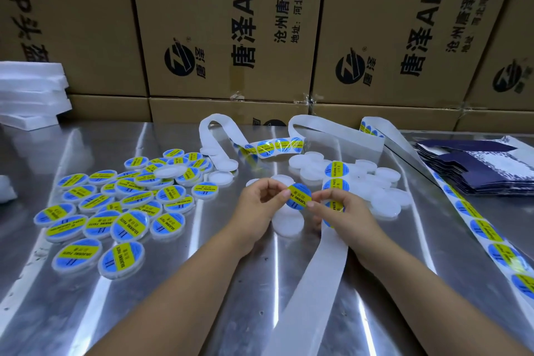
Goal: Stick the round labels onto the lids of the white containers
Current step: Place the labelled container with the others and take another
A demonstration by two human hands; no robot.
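Observation:
A round blue and yellow label [299, 196] is held between both hands above the metal table. My left hand [261, 196] pinches its left edge, and my right hand [338, 205] pinches its right edge. Under the hands lie plain white container lids [287, 221]. More unlabeled white lids [384, 191] are heaped at the right. A long white backing strip [315, 263] with labels [335, 169] runs from the back past my right hand toward the front. Several labelled lids [115, 205] lie in a pile at the left.
Cardboard boxes [231, 32] wall off the back of the table. White foam slabs [31, 95] are stacked at the far left. A pile of dark blue flat cartons [479, 167] sits at the right, with another label strip [491, 234] in front of it.

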